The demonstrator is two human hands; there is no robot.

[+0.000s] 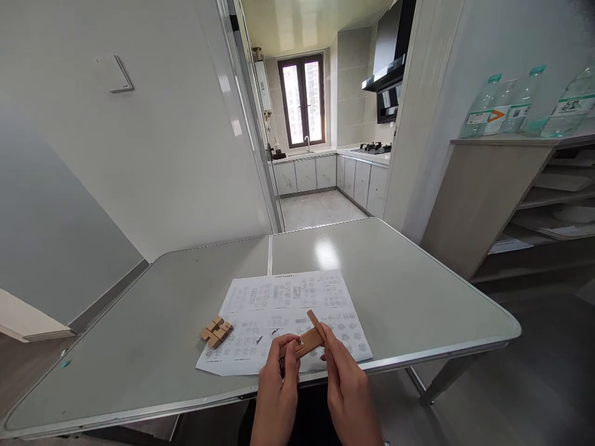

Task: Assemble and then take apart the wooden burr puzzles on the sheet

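Near the table's front edge, my left hand [283,367] is closed on a flat wooden puzzle piece [310,342] with a light spot by the fingertips. My right hand [341,365] pinches a thin wooden stick [314,319], which lies slanted across the far end of that piece; whether the two are joined I cannot tell. Beneath both hands lies a white instruction sheet [283,294] printed with small diagrams. On its left edge sits a small cluster of notched wooden blocks [216,332], apart from my hands. My fingers hide part of the held pieces.
The sheet lies on a grey-green table [153,334] with a metal rim. To the right stands a shelf unit [497,186] with several plastic bottles [518,102] on top. A doorway ahead opens onto a kitchen with a stove [374,148]. A wall flanks the table's left side.
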